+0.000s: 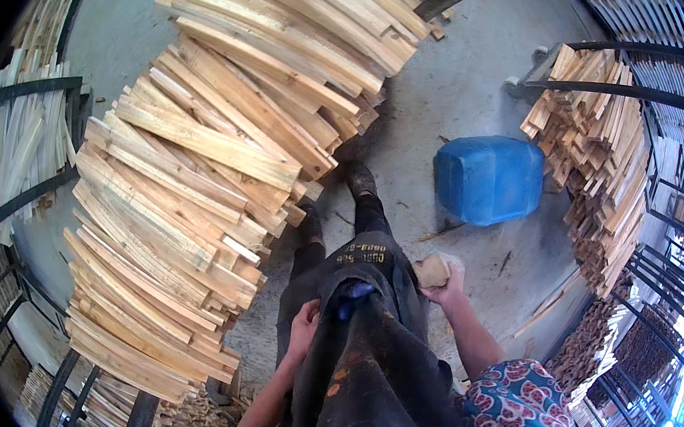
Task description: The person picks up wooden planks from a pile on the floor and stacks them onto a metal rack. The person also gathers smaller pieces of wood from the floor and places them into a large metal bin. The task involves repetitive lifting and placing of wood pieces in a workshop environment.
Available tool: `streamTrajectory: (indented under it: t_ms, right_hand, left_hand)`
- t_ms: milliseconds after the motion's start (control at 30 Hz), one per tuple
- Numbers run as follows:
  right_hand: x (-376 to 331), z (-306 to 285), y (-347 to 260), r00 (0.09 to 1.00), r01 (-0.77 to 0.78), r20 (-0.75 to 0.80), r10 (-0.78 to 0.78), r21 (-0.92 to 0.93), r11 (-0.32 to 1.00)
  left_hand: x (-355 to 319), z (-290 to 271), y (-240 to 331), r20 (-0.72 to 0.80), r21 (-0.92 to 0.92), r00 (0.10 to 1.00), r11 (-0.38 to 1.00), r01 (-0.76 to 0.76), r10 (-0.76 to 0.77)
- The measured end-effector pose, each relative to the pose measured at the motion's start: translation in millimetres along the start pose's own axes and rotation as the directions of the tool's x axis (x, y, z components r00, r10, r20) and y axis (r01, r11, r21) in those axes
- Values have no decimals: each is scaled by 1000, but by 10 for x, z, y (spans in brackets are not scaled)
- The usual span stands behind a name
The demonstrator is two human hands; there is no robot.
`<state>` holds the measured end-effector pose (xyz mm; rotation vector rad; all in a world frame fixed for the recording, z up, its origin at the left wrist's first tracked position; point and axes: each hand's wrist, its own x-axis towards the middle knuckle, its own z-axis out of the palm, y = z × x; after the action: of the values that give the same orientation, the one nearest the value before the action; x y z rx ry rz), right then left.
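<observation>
In my right hand (446, 284), beside my right thigh, is a tan, blocky piece (431, 271); a pale, whitish patch shows along the fingers, and its material is unclear. My left hand (305, 327) is lowered against the left edge of my dark apron (375, 363). Its fingers are curled, and whatever they hold, if anything, is hidden. To the left of my legs lies a long, high pile of light wooden slats (183, 185), stacked loosely crosswise with uneven ends. The left hand is just right of its near part, not touching it.
A blue plastic jerrycan (489, 180) stands on the concrete floor (460, 83) ahead to the right. Behind it, more wooden slats (596, 159) are stacked in a black metal rack (630, 93). Another rack of pale strips (24, 123) stands far left. Wood splinters litter the floor.
</observation>
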<state>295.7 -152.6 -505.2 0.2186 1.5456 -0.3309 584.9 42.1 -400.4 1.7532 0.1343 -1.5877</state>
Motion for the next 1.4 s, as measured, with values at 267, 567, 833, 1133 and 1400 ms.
streamTrajectory:
  t_ms: [267,567,833,1133,1400]
  right_hand:
    - [-264,2642,1250,866,-384,298,401,-116,916]
    - [-762,542,979,926,-111,372,63,109,988]
    - [-246,-144,957,999,-45,-7,47,211,977]
    - [-378,2046,2213,831,-310,458,316,-92,946]
    - [-671,694,1903,863,-198,485,140,70,978]
  left_hand:
    - [-255,-338,-714,-54,20,996,998,-66,67]
    - [-469,-176,-1242,-16,33,997,996,-80,81]
    - [-981,-50,-1430,80,-24,996,999,-30,32]
    - [-942,-555,-1678,-73,218,997,976,-7,24]
    - [-857,-837,-1705,-96,299,936,906,-299,340]
